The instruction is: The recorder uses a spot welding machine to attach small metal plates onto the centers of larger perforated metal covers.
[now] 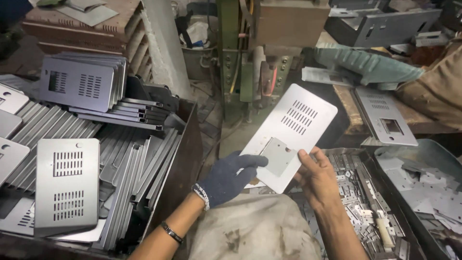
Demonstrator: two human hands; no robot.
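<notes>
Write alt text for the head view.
Two hands hold a vented metal plate with a small bracket on it: gloved left hand, bare right hand. Stacked plates fill a bin at left; small parts lie at right.

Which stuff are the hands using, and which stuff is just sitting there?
In use:
- left hand, gloved
- right hand, bare
- slotted metal plate
- small square piece on it

Lying about:
- stacked plates
- bin of small brackets
- plate on bench

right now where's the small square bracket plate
In the head view, the small square bracket plate lies on the slotted metal panel at centre, between the gloved left hand and bare right hand, above the tray of small brackets.
</notes>
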